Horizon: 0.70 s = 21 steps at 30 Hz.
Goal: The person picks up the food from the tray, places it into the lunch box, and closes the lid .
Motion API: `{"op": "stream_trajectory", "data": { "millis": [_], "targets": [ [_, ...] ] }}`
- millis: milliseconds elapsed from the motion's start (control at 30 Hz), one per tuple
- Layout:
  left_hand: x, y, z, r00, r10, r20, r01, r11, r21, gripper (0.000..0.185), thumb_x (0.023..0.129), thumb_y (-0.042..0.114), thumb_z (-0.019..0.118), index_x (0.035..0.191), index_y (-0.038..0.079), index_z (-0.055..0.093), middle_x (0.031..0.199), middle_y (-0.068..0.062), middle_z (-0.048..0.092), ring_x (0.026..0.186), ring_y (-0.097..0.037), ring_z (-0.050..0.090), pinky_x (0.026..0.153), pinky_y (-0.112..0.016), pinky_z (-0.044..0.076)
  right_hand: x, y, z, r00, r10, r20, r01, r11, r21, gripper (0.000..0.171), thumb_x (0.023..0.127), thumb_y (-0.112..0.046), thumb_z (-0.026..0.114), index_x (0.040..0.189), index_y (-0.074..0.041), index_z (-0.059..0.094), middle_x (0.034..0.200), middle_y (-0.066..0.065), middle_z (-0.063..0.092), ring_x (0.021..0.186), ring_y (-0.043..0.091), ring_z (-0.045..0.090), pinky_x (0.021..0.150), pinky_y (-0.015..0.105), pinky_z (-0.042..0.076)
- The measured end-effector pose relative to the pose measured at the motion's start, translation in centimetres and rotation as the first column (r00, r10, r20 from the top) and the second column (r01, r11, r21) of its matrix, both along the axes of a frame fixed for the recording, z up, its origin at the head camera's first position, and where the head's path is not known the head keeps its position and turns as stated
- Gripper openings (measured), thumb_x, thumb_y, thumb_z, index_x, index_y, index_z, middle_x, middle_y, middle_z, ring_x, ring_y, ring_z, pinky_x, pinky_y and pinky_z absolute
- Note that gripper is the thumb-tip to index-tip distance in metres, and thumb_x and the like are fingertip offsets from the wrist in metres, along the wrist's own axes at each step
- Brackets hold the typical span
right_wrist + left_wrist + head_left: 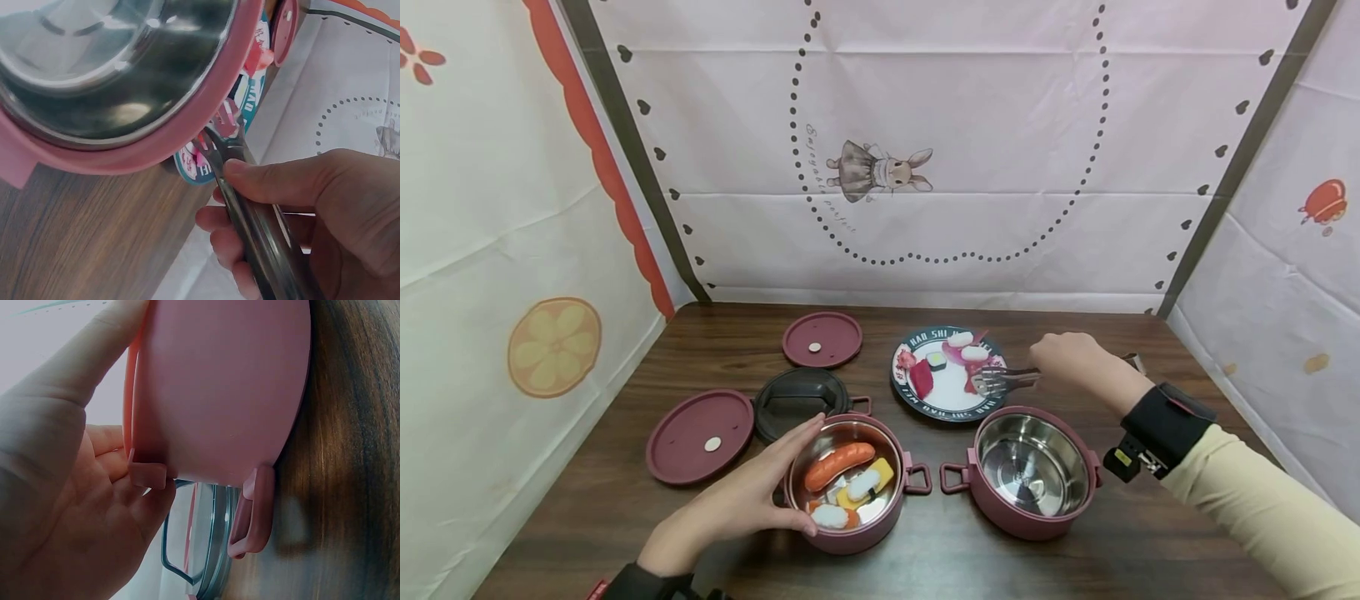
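Observation:
My left hand spans the near-left side of a dusty-pink pot, thumb and fingers on its rim and wall. Inside lie a toy sausage and several pieces of toy sushi. My right hand grips metal tongs around the handle. The tongs' tips reach over the right side of a patterned plate, beside a red toy food piece; whether they pinch it I cannot tell. White-topped sushi, a dark red piece and a small roll lie on the plate.
A second pink pot stands right of the first, its bare steel inside showing. Two flat maroon lids and a black lid with a handle lie to the left. Printed cloth walls enclose the wooden table.

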<state>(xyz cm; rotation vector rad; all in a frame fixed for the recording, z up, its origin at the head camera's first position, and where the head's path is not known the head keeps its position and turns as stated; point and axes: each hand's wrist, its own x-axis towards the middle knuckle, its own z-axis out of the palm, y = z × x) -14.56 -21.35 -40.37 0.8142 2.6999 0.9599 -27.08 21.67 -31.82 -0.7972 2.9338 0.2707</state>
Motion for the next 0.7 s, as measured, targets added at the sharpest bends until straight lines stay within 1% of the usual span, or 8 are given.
{"op": "stream_trajectory", "data": {
  "millis": [167,300,367,467,533,600,700],
  "targets": [
    [-0.1,0.1,0.0,1.0,-0.001,0.004,0.001,1.0,0.007,0.117,0.072,0.06,0.078,0.162,0.021,0.013,0.168,-0.009,0.015,0.152,-0.036,0.022,0.113,-0.065,0.031,-0.1,0.0,0.4,0.999,-0.01,0.052,0.01,1.0,-0.003,0.018,0.085,-0.027,0.078,0.088,-0.011,0.07,0.078,0.003,0.065,0.069,0.019,0.061,0.061,0.038,0.051],
    [-0.1,0.1,0.0,1.0,-0.002,-0.002,0.002,1.0,0.007,0.117,0.072,0.061,0.077,0.161,0.019,0.014,0.169,-0.008,0.014,0.152,-0.036,0.022,0.113,-0.065,0.031,-0.7,-0.3,0.6,0.989,-0.071,0.126,0.071,0.997,0.006,0.02,0.087,-0.031,0.075,0.088,-0.013,0.067,0.079,0.002,0.062,0.07,0.017,0.057,0.062,0.036,0.046],
    [0.0,0.1,0.0,1.0,-0.002,-0.003,0.002,1.0,0.006,0.117,0.072,0.061,0.077,0.161,0.019,0.014,0.169,-0.009,0.015,0.152,-0.036,0.022,0.113,-0.065,0.031,-1.2,-0.6,0.8,0.977,-0.099,0.189,0.101,0.995,0.004,0.022,0.089,-0.034,0.073,0.088,-0.013,0.067,0.077,0.001,0.063,0.066,0.016,0.059,0.061,0.034,0.045],
    [0.0,0.1,-0.1,1.0,-0.003,-0.006,0.003,1.0,0.005,0.117,0.072,0.06,0.078,0.162,0.021,0.014,0.168,-0.011,0.015,0.152,-0.036,0.022,0.112,-0.065,0.032,-1.8,-1.0,1.0,0.947,-0.134,0.293,0.145,0.989,-0.013,0.025,0.092,-0.037,0.07,0.088,-0.012,0.068,0.074,0.002,0.065,0.061,0.015,0.064,0.061,0.032,0.047],
    [0.0,0.0,-0.1,1.0,-0.004,-0.007,0.004,1.0,0.005,0.117,0.072,0.06,0.078,0.162,0.02,0.014,0.168,-0.011,0.016,0.152,-0.036,0.022,0.112,-0.065,0.032,-2.1,-1.3,1.2,0.927,-0.149,0.345,0.166,0.986,-0.022,0.027,0.093,-0.037,0.068,0.084,-0.011,0.068,0.069,0.003,0.067,0.057,0.015,0.064,0.062,0.03,0.048],
    [0.0,0.1,-0.1,1.0,-0.005,-0.01,0.005,1.0,0.005,0.117,0.072,0.06,0.078,0.161,0.019,0.014,0.168,-0.011,0.016,0.151,-0.036,0.022,0.112,-0.065,0.032,-2.3,-1.5,1.4,0.912,-0.16,0.377,0.181,0.983,-0.022,0.029,0.094,-0.035,0.066,0.077,-0.012,0.065,0.065,0.002,0.065,0.055,0.014,0.063,0.06,0.029,0.046],
    [0.0,0.1,-0.1,1.0,-0.007,-0.011,0.007,1.0,0.005,0.118,0.072,0.06,0.078,0.161,0.016,0.015,0.168,-0.011,0.016,0.151,-0.036,0.023,0.112,-0.065,0.032,-2.4,-2.1,1.7,0.907,-0.163,0.388,0.18,0.984,-0.007,0.032,0.094,-0.03,0.064,0.068,-0.012,0.06,0.057,0.0,0.06,0.049,0.012,0.056,0.056,0.026,0.04]
  ]
}}
